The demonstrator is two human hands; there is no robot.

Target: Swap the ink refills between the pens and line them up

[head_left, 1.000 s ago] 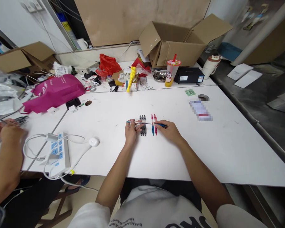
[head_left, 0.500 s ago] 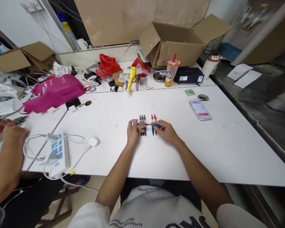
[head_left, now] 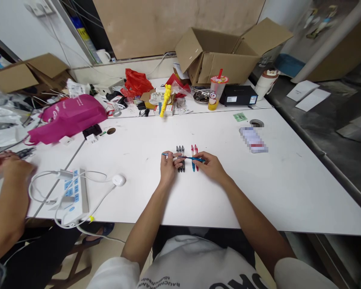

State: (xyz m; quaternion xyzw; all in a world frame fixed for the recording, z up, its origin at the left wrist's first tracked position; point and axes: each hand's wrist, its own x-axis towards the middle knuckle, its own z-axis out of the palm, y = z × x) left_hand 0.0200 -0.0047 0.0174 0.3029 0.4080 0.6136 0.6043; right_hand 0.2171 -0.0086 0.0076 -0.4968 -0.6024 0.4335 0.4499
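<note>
Above the white table, my left hand pinches one end of a slim pen part with a blue tip. My right hand grips a blue pen barrel at the other end. A thin dark length, like a refill, runs between the two; whether they are joined I cannot tell. Behind my left fingers lie three dark pens side by side, partly covered. To their right are two more pens: one with a red top and blue lower half, and a red one.
A power strip with white cables lies at left, near a co-worker's hands. Toward the back are a magenta bag, a yellow toy-like stick, a drink cup and an open carton. A tape roll lies at right.
Little differs. Both hands keep their hold on the pen parts, with only a tiny shift. The pens on the table stay where they were.
</note>
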